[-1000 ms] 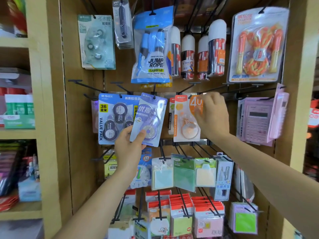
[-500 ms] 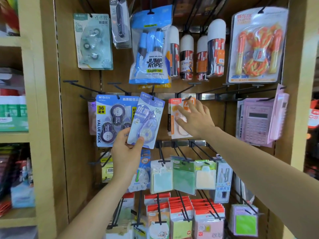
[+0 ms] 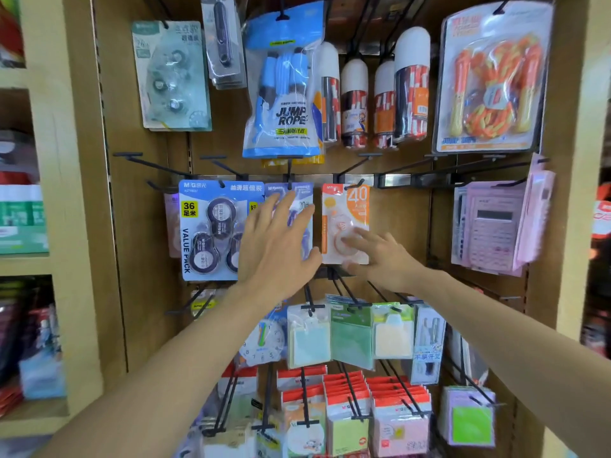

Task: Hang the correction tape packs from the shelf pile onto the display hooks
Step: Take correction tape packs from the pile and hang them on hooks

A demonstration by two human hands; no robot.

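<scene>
Both packs sit on hooks along the middle rail of the panel: purple pack [image 3: 299, 206] under the jump rope bag [image 3: 284, 81], orange pack [image 3: 345, 223] just right of it. Left hand [image 3: 276, 252] lies flat over the purple pack, fingers spread, holding nothing. Right hand [image 3: 380, 256] has fingers loosely spread too, tips touching the orange pack's blister low down; no pinch.

Risks, my read:
- Can't tell how far either pack sits back on its hook. If near the tip, letting go with a sideways drag could pull it off.
- Left palm overlaps the right edge of the value pack [image 3: 215, 229]. A push there may swing it or skew the purple pack against it.
- Pressing the orange pack's bottom tilts it about the hook; card hole could tear or ride forward.
- Empty hooks [image 3: 413, 173] jut out on the rail to the right; a wrist could snag one on the way out.

Shelf pile isn't in view, so I can't tell how many are left.
</scene>
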